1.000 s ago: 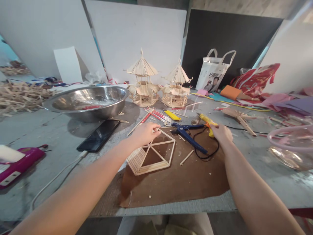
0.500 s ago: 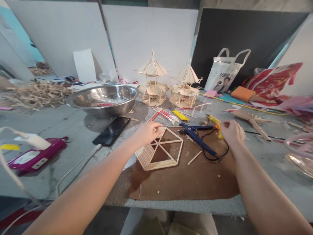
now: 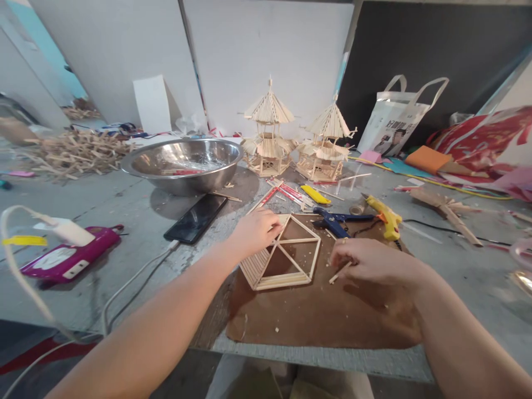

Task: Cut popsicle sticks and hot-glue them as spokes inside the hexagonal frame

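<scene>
A hexagonal frame of thin wooden sticks (image 3: 297, 241) lies on the brown mat (image 3: 324, 321), with its lower-left section filled by parallel sticks. My left hand (image 3: 260, 228) rests at the frame's upper-left edge, fingers pressed together; what they hold, if anything, is hidden. Right of the frame, my right hand (image 3: 357, 257) has its fingers closed on a short wooden stick (image 3: 339, 273). Beyond it are blue cutting pliers (image 3: 334, 221) and a yellow glue gun (image 3: 387, 218).
A metal bowl (image 3: 183, 166), a phone (image 3: 195, 219) and a purple power strip (image 3: 75, 255) stand to the left. Two stick pagodas (image 3: 268, 144) are at the back. A yellow cutter (image 3: 315, 194) lies by red-and-white sticks. A white bag (image 3: 390, 122) leans at the back right.
My right hand has moved from beside the glue gun down and left onto the short stick. The glue gun now lies turned differently. My left hand stays at the frame.
</scene>
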{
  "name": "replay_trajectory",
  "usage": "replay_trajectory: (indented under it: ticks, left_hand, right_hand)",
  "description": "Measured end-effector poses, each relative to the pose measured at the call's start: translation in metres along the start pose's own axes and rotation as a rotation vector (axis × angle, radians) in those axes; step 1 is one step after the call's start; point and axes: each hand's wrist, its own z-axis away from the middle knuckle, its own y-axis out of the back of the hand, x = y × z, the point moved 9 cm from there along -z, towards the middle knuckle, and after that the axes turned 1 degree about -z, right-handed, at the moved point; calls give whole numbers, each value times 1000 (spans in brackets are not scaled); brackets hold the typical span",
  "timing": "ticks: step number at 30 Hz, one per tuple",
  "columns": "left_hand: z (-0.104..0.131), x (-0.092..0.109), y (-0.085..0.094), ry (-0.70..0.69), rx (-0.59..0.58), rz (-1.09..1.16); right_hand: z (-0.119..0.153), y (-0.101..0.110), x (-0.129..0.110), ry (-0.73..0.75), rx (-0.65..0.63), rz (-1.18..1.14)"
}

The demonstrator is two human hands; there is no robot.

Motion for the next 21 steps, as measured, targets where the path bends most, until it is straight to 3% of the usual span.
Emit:
replay_trajectory:
  ticks: [4, 7, 11, 16, 21]
  left_hand:
    - [-1, -4, -6, 14, -6, 27]
    - [-2, -4, -6, 30, 8, 79]
    - [-2, 7, -2, 66, 1, 340]
    - [1, 29, -15, 120, -174, 735]
    - [2, 37, -28, 150, -219, 830]
  right_hand:
    - [-2, -12, -2, -29, -37, 120]
    - [-7, -9, -3, -26, 17, 62]
    - [-11, 11, -4, -7, 245, -319]
    - [-18, 13, 6, 11, 492, -1095]
    - [-25, 5, 4, 14, 533, -1297]
